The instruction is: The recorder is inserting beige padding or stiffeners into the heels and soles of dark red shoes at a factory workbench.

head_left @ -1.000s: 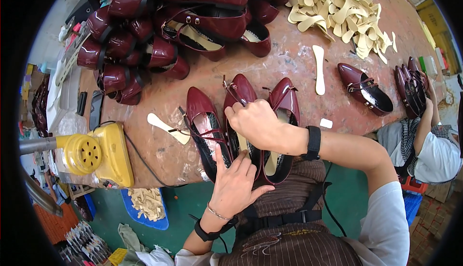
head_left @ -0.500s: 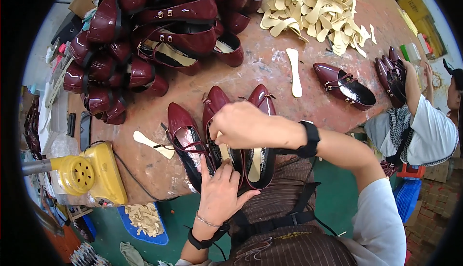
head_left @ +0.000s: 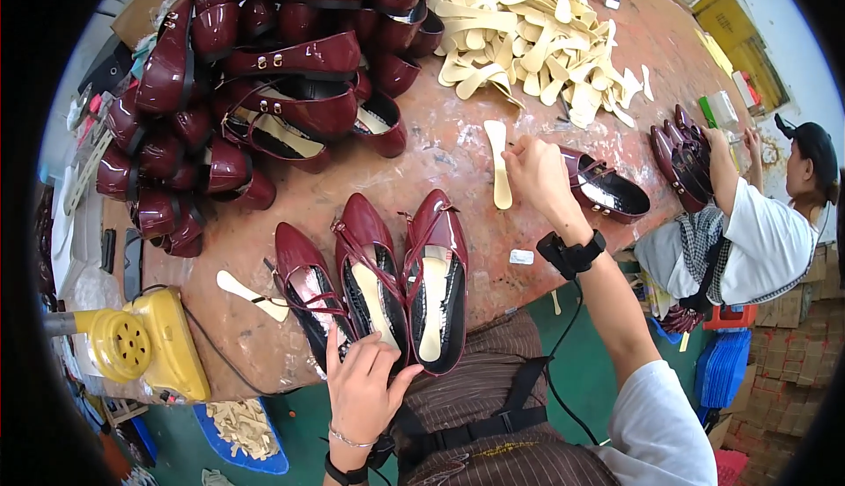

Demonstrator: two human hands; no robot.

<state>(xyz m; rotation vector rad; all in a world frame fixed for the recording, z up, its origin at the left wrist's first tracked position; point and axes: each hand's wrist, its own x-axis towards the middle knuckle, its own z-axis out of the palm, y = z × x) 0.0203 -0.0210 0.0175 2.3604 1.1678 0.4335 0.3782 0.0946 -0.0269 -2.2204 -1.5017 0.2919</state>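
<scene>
Three dark red patent pointed flats lie side by side before me: a left shoe, a middle shoe and a right shoe. Cream spoon-shaped insole strips lie in the middle and right ones; the left one shows a pinkish inside. My left hand rests at the heels of the left and middle shoes, fingers spread. Over the table, my right hand has loosely bent fingers with nothing visible in them. It is between a loose cream insole strip and another red flat, whose toe it partly hides.
Red flats are piled at the back left, beside a heap of cream strips. A yellow machine stands at the left edge. Another strip lies near it. At the right a co-worker handles more red flats.
My right hand has lifted out of the middle shoe and moved right and away, toward the loose strip and separate flat. My left hand stays at the heels. The whole view has shifted somewhat.
</scene>
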